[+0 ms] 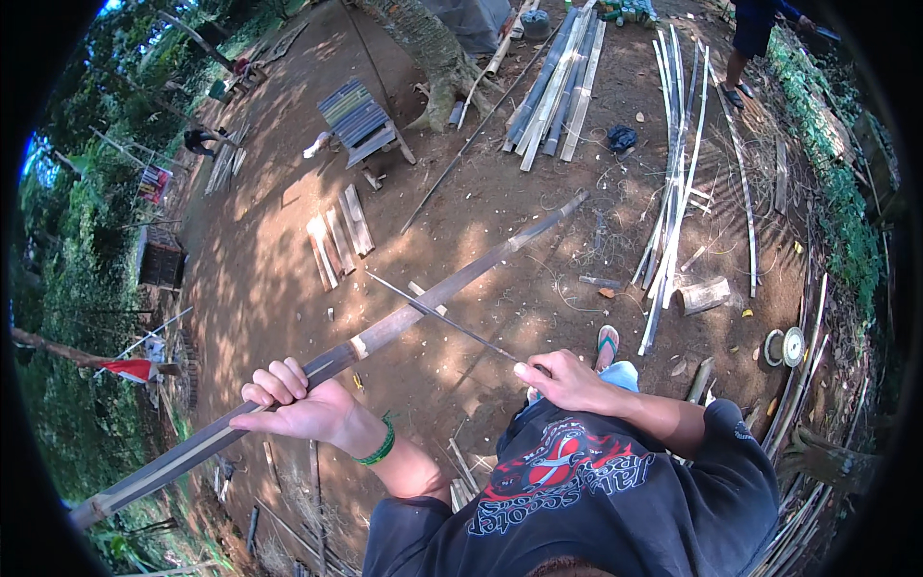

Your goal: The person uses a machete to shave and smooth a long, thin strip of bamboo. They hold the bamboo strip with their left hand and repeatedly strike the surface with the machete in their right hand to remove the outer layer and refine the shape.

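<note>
A long split bamboo pole [452,282] slants across the view from the lower left up to the middle right, with pale rings at its nodes. My left hand [306,409], a green band at its wrist, is closed around the pole's lower part, palm up and thumb stretched along it. In my right hand [567,382], closed in a fist near my waist, is a long thin blade [442,320], seen almost edge-on. The blade points up and left and crosses the pole in this view; whether they touch I cannot tell. Its handle is hidden in my fist.
Bamboo slats [558,91] and long thin strips [678,183] lie ahead and to the right. A low bamboo bench [361,120] stands near a tree trunk [428,53]. A cut log [705,295] and a spool [792,347] lie at right; another person's legs [742,62] are beyond.
</note>
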### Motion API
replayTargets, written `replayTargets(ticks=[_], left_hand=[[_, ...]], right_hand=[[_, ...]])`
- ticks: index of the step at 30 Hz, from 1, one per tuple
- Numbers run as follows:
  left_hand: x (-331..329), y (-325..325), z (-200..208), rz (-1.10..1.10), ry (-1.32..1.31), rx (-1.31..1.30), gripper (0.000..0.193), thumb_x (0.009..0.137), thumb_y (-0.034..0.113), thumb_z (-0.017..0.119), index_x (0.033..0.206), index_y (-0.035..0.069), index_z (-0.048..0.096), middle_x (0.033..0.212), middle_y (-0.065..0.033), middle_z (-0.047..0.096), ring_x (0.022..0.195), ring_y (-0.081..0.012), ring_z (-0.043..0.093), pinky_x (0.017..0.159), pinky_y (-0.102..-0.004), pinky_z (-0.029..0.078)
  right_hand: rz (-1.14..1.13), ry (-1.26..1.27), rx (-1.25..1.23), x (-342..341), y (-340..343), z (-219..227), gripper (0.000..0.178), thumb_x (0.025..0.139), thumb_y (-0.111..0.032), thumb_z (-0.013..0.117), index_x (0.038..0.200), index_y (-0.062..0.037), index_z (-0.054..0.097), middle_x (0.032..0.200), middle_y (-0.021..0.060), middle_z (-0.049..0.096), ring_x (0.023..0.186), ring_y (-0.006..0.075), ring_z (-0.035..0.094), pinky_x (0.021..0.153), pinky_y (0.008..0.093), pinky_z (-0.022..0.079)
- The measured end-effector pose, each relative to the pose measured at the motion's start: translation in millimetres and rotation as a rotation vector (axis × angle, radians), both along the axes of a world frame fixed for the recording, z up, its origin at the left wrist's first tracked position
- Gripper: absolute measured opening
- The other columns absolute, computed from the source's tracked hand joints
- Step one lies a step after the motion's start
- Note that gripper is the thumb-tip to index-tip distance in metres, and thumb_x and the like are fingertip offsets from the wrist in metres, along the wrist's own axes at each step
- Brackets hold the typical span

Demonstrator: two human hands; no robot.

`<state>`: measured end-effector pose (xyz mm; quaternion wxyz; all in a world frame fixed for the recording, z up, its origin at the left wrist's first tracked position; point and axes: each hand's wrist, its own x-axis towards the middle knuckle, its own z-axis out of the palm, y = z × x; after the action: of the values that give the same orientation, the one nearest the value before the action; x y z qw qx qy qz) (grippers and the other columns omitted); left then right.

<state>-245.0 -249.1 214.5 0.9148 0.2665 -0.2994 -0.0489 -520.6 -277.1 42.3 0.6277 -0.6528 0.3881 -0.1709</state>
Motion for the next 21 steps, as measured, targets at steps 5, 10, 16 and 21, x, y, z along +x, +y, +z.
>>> replayTargets(ticks=[5, 10, 16, 21], left_hand=[[-10.0, 0.2, -0.4, -0.137, -0.124, -0.008, 0.057, 0.096, 0.067, 0.041, 0.081, 0.012, 0.044, 0.081, -0.0029, 0.041, 0.071, -0.0155, 0.04, 0.067, -0.0306, 0.037], [3.6, -10.2, -5.7, -0.281, -0.328, -0.079, 0.055, 0.094, 0.067, 0.044, 0.083, 0.013, 0.044, 0.091, -0.0071, 0.048, 0.097, -0.0235, 0.05, 0.088, -0.041, 0.045], [0.7, -20.9, -3.4, -0.65, -0.365, -0.187, 0.056, 0.092, 0.068, 0.044, 0.086, 0.013, 0.038, 0.052, 0.0014, 0.039, 0.04, -0.0126, 0.041, 0.042, -0.0249, 0.037], [-45.5, -25.1, -3.0, -0.447, -0.35, -0.183, 0.057, 0.097, 0.067, 0.032, 0.085, 0.011, 0.037, 0.052, 0.0022, 0.029, 0.04, -0.0094, 0.026, 0.041, -0.0249, 0.027]], right_hand=[[-0.01, -0.041, -0.001, -2.2, -1.5, -6.8, 0.059, 0.097, -0.051, 0.053, 0.075, 0.0038, 0.061, 0.054, 0.0158, 0.047, 0.052, 0.021, 0.042, 0.053, 0.042, 0.037], [-0.038, -0.05, -0.017, -4.6, -6.0, -6.9, 0.055, 0.097, -0.046, 0.055, 0.075, 0.0038, 0.061, 0.053, 0.0156, 0.046, 0.05, 0.02, 0.041, 0.051, 0.041, 0.036], [-0.091, -0.161, -0.059, 1.4, -8.8, 9.2, 0.049, 0.097, -0.039, 0.057, 0.075, 0.004, 0.061, 0.052, 0.0139, 0.045, 0.047, 0.0184, 0.041, 0.048, 0.039, 0.036], [-0.09, -0.281, -0.199, 9.7, -7.8, 56.1, 0.044, 0.096, -0.036, 0.058, 0.076, 0.002, 0.061, 0.053, 0.0177, 0.05, 0.046, 0.0276, 0.056, 0.048, 0.0402, 0.04]])
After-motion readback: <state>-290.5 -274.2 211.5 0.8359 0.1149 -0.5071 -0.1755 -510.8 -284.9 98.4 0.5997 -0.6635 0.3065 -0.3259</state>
